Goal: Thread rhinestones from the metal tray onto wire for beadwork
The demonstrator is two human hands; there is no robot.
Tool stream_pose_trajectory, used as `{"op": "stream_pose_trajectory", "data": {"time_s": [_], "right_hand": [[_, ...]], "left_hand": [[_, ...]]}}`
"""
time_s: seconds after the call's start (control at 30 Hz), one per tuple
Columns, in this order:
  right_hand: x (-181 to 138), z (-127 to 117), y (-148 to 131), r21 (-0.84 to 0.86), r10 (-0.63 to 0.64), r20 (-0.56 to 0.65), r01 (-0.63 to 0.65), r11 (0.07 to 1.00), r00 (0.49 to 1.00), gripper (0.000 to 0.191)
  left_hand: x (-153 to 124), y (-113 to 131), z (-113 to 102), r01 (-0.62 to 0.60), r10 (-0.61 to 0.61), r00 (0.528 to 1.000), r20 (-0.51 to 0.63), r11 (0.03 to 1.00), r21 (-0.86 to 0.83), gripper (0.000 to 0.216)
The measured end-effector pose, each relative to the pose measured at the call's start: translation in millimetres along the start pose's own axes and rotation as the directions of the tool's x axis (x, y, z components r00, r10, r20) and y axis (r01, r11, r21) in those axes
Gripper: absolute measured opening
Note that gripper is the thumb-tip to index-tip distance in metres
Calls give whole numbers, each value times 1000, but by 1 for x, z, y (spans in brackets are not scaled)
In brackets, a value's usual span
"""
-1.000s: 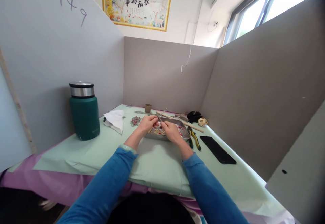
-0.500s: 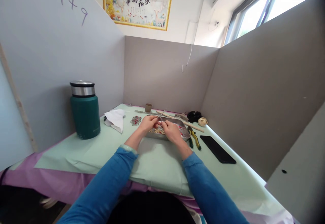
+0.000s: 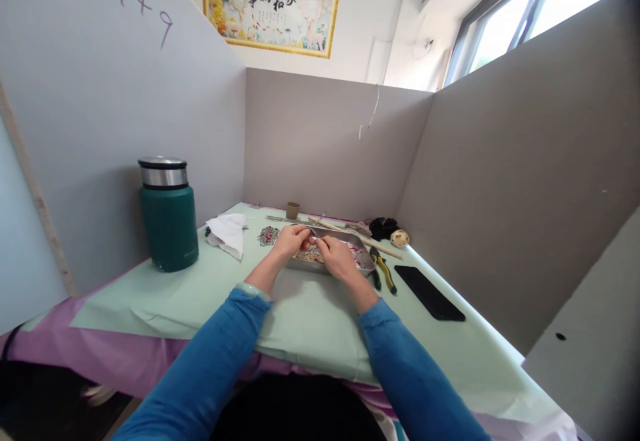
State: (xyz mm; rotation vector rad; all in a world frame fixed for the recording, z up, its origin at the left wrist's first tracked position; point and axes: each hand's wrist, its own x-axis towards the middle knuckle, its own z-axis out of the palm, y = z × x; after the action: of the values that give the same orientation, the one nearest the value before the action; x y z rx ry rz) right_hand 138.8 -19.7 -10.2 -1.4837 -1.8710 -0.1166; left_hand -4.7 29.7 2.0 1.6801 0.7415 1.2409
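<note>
Both hands are together above a shallow metal tray [image 3: 313, 267] of small gold, red and pale pieces. My left hand [image 3: 291, 239] is closed in a pinch, and whatever lies between its fingertips is too small to make out. My right hand [image 3: 339, 256] is closed too, gripping a thin metal tool [image 3: 314, 233] whose tip points up and left toward the left fingers. Most of this tool is hidden by the right fingers, so its kind is unclear. A small heap of silvery rings with red bits [image 3: 269, 235] lies left of the left hand.
Yellow-and-black pliers [image 3: 383, 272] and a black phone-like slab [image 3: 430, 293] lie right of the tray. Behind it are wooden sticks [image 3: 385, 247], a brown cup [image 3: 293, 210] and a woven ball [image 3: 399, 238]. A white cloth [image 3: 227, 234] and green flask [image 3: 170, 227] stand left. Partitions enclose the table.
The hands stay nearly in place over the tray. The thin tool's tip has shifted slightly at the fingertips, and the whole view has moved a little.
</note>
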Motion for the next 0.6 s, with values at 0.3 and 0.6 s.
{"op": "stream_pose_trajectory", "data": {"time_s": [0.3, 0.6], "right_hand": [[0, -1, -1, -109, -3, 9, 4, 994, 1000, 40], [2, 1, -7, -179, 30, 1, -30, 983, 1000, 40]], "left_hand": [[1, -4, 0, -7, 14, 999, -45, 988, 155, 19], [-3, 0, -2, -62, 143, 982, -123, 863, 502, 23]]}}
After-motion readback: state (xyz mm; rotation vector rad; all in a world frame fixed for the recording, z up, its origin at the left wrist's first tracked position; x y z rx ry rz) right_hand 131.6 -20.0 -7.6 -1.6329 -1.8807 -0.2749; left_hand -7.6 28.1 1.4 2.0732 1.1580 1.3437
